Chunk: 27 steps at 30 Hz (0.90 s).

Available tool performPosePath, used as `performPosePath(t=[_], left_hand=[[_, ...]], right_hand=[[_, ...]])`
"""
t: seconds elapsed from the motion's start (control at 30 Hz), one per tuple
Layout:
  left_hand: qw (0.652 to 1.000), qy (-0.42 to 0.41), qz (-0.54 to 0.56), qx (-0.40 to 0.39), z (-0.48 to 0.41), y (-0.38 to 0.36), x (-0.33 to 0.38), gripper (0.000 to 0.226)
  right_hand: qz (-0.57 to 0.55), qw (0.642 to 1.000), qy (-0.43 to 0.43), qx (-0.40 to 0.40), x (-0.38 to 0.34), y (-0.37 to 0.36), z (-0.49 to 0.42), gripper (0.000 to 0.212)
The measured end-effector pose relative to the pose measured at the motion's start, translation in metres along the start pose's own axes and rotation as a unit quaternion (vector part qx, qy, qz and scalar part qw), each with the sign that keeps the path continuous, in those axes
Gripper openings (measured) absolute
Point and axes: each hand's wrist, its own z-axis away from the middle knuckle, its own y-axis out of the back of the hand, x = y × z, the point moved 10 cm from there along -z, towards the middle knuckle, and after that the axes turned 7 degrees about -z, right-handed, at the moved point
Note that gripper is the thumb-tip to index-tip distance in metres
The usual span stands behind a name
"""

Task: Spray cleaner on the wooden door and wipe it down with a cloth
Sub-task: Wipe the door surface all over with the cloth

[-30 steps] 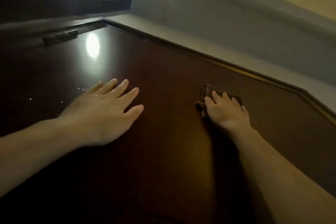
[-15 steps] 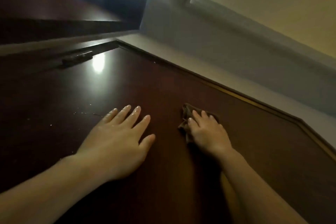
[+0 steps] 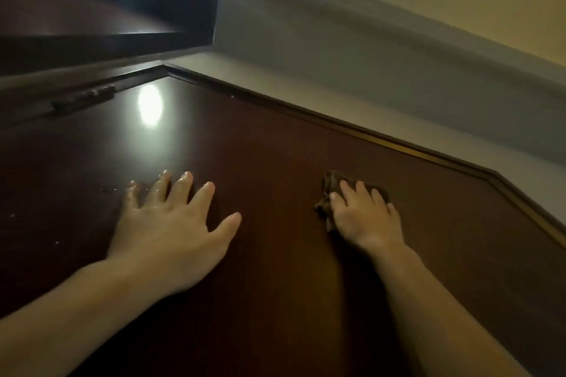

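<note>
Palm down, the left hand (image 3: pixel 171 229) lies flat on the wooden door (image 3: pixel 275 147), fingers straight and spread, holding nothing. We read this as a brace: it steadies the person, and perhaps the door, while the other arm works. Its fingers (image 3: pixel 182 193) look shiny, as if wet.

From the head camera, the only view we have, we look steeply up along the dark, glossy door. The right hand (image 3: pixel 367 217) rests further right, well apart from the left, pressing a small dark cloth (image 3: pixel 330 182) against the wood. Its fingers lie across the top of the cloth, fairly straight, so the cloth is pinned under them rather than gripped in a fist. We cannot see the thumb. The cloth is bunched and peeks out beyond the fingertips and along the hand's left side. Flat pressure like this suits wiping, since it keeps the whole pad in contact with the surface.

A few pale specks (image 3: pixel 56 242) dot the door to the left of the left hand. We judge them to be droplets of cleaner, which suggests spraying is done and wiping is under way, with that patch not yet reached. No spray bottle is in view. Higher up, a bright oval glare (image 3: pixel 150 104) sits on the polish beside a dark hinge (image 3: pixel 84 98) at the door's edge. A pale wall (image 3: pixel 367 55) rises beyond the door's top edge.
</note>
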Motion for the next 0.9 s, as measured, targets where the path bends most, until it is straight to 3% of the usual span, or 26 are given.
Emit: performPosePath(t=[0.13, 0.23, 0.37, 0.47, 0.7, 0.8, 0.9], left_hand=[[0.997, 0.060, -0.040, -0.011, -0.001, -0.004, 0.012, 0.078], [0.998, 0.043, -0.037, 0.000, 0.002, -0.005, 0.011, 0.078], [0.999, 0.003, -0.038, 0.019, 0.000, -0.003, 0.017, 0.080], [0.999, 0.010, -0.013, 0.027, 0.000, -0.001, 0.013, 0.072], [0.999, 0.001, 0.021, 0.041, 0.006, 0.004, 0.017, 0.069], [0.999, 0.000, 0.016, 0.043, 0.007, 0.004, 0.018, 0.069], [0.999, 0.000, 0.011, 0.043, 0.006, 0.004, 0.019, 0.069]], right_hand=[[-0.007, 0.994, 0.106, -0.015, -0.065, -0.017, 0.013, 0.052], [-0.031, 0.986, 0.160, -0.038, -0.098, -0.029, 0.023, 0.051], [-0.028, 0.984, 0.171, -0.045, -0.100, -0.029, 0.015, 0.050], [-0.017, 0.990, 0.136, -0.042, -0.075, -0.022, -0.007, 0.051], [0.010, 0.997, -0.073, 0.008, 0.071, 0.016, -0.028, 0.053], [0.006, 0.996, -0.084, 0.013, 0.071, 0.018, -0.022, 0.053], [0.002, 1.000, -0.027, 0.012, 0.026, 0.010, -0.021, 0.052]])
